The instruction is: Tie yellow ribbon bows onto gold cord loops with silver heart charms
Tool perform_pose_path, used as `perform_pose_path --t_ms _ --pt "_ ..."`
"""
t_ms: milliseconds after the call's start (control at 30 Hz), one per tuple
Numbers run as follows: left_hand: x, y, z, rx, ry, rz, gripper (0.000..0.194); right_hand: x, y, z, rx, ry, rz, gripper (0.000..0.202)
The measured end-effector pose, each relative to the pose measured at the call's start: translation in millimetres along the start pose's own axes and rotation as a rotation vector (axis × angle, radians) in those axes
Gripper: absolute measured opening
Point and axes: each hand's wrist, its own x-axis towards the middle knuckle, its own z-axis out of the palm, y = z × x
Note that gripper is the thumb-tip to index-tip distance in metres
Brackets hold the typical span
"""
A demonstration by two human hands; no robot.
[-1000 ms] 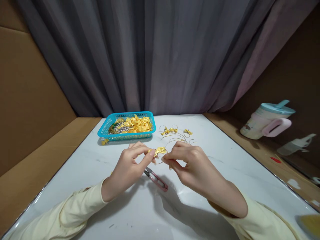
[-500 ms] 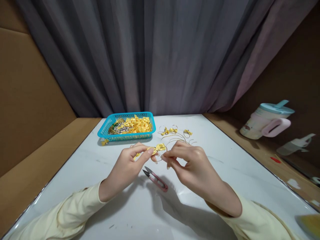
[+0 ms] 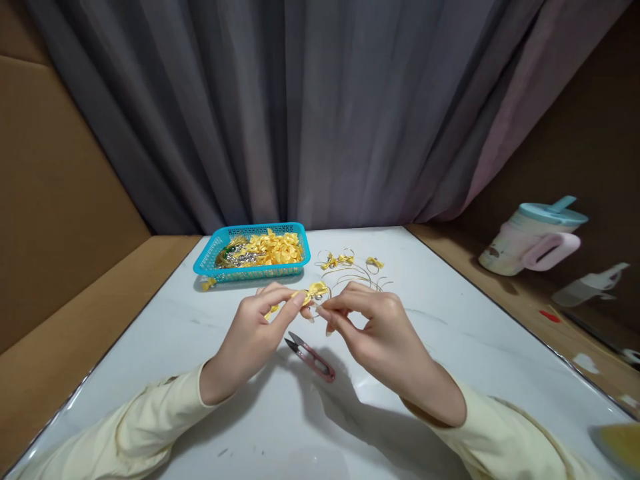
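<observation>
- A grey curtain (image 3: 310,113) hangs in folds at the back, with a brown cardboard panel (image 3: 65,167) to the left; before me lies a white table (image 3: 240,427), faintly veined like marble.
- My left hand (image 3: 260,327) is pinched narrow, thumb against fingers, holding a yellow bow (image 3: 317,289) above the middle of the table; my fingertips cover its left part.
- The bow is glossy and satin-like, its visible loop puffed and creased; a small silvery bead (image 3: 319,297) shows at its lower edge, though its fastening is too small to make out.
- My right hand (image 3: 373,327) is also pinched narrow, thumb and forefinger together on a thin cord (image 3: 331,294), which curves round just beside the bow.
- More yellow shows below my left fingers; I cannot tell whether it joins the bow.
- Beneath my hands lie pink-handled snips (image 3: 315,363), blades apart, pointing away to the left.
- Beyond my right hand are loose cords (image 3: 353,269) and finished-looking bows (image 3: 345,259) with rings of cord; farther left, a blue basket (image 3: 220,274) holds many yellow bows, silvery beads and a bundle of cord.
- Off to the right stands a lidded cup (image 3: 515,240) with a pink handle.
</observation>
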Motion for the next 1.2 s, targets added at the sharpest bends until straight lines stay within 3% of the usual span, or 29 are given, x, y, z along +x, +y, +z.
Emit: perform_pose_path --t_ms 300,733,1067,1200 --pt "0 1 -1.3 -0.013 0.015 0.038 0.029 -2 3 7 0.023 0.083 -0.098 0.017" --pt "-5 -6 7.5 0.194 0.119 0.264 0.022 -5 -1 10 0.085 0.064 0.047 0.018" --pt "-7 -1 5.9 0.019 0.033 0.128 0.026 -9 0 18 0.084 0.143 -0.056 0.02" --pt "-8 -1 7.9 0.014 0.04 0.132 0.024 -10 0 21 0.113 0.152 -0.068 0.021"
